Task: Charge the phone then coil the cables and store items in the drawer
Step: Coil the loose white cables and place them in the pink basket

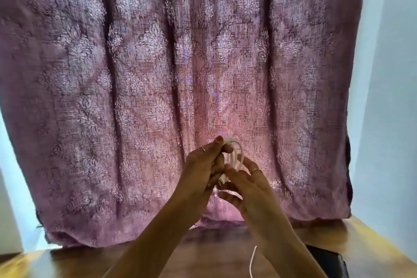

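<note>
Both hands are raised in front of a purple curtain, holding a white cable wound into loops. My left hand pinches the top of the coil between thumb and fingers. My right hand grips the lower part of the loops, where a white plug end shows between the palms. A loose end of white cable lies on the wooden table below. A dark flat object, perhaps the phone, lies at the lower right, partly hidden by my right forearm.
A patterned purple curtain fills most of the view behind the table. Pale blue wall shows on the right and a strip on the left. No drawer is in view.
</note>
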A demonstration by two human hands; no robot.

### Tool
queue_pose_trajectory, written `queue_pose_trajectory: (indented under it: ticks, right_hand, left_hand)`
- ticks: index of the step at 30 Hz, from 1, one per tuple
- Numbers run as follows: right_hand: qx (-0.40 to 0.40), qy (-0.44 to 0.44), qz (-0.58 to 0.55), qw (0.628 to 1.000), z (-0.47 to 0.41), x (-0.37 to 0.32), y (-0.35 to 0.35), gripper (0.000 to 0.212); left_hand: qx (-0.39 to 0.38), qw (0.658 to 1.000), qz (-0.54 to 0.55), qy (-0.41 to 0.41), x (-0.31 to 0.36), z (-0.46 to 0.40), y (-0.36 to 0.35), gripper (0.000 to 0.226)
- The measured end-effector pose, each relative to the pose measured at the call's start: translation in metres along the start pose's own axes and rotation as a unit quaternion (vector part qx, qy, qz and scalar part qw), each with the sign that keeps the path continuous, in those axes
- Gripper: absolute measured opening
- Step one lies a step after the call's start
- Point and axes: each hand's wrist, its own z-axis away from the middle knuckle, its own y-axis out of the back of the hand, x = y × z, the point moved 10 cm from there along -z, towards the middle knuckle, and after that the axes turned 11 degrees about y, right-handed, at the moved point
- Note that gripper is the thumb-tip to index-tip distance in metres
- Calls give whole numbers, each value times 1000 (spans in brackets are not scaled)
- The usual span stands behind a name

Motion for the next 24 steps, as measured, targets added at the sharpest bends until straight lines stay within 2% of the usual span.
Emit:
queue_pose_trajectory:
  ticks: [2, 7, 11, 13, 15, 19, 24]
  right_hand:
    - [28, -19, -8, 999, 1, 8, 10, 38]
    - [19, -62, -86, 994, 6, 21, 9, 26]
    - [-30, -75, -39, 996, 13, 27, 9, 27]
    - [-53, -75, -8, 996, 20, 26, 14, 28]
    - [-66, -50, 65, 994, 23, 20, 27, 28]
    - [-63, 17, 206, 976, 23, 8, 52, 21]
    - [-39, 66, 288, 955, 33, 0, 73, 21]
  left_hand:
    - [2, 1000, -19, -11, 0, -1, -1, 30]
    - [24, 996, -82, -22, -9, -5, -1, 30]
    - [47, 994, -88, -35, -9, -10, 8, 30]
    - [54, 997, -44, -19, -11, -13, 16, 30]
    - [50, 997, 54, 23, -20, -15, 21, 29]
    - [-13, 968, 236, 80, -34, -8, 6, 22]
    - [-18, 951, 297, 80, -57, 12, -17, 25]
